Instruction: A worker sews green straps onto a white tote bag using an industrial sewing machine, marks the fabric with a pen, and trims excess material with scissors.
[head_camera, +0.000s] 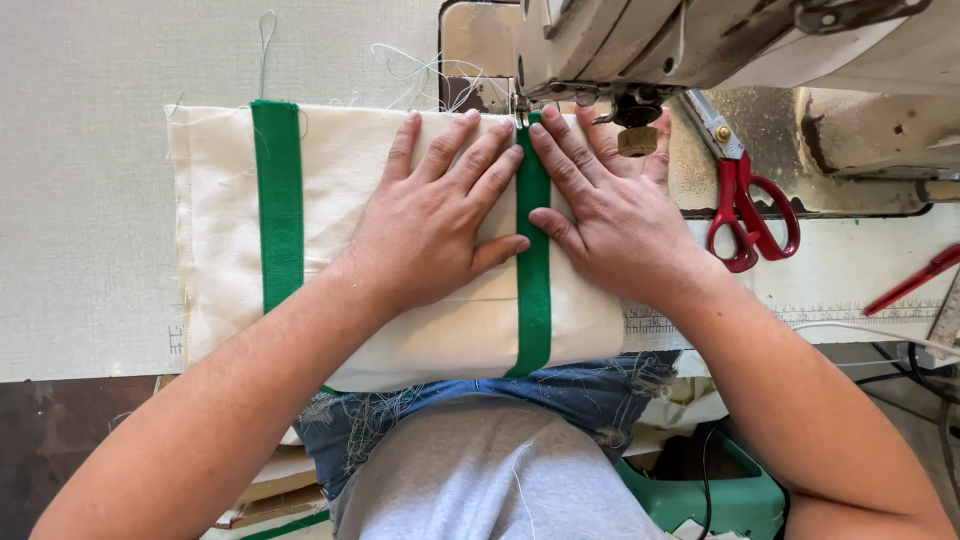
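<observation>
A cream canvas piece (225, 210) with two green webbing straps lies flat on the sewing table. My left hand (435, 215) presses flat on the fabric just left of the right-hand green strap (534, 300), fingers spread toward the needle. My right hand (610, 215) lies flat on the other side of that strap, fingertips near the presser foot (522, 112) of the sewing machine (700, 45). The second green strap (277, 200) runs down the fabric's left part, untouched. Neither hand grips anything.
Red-handled scissors (745, 215) lie on the machine bed right of my right hand. Another red-handled tool (915, 280) sits at the far right edge. Loose white threads (420, 70) trail behind the needle. A green bin (720, 495) stands below the table edge.
</observation>
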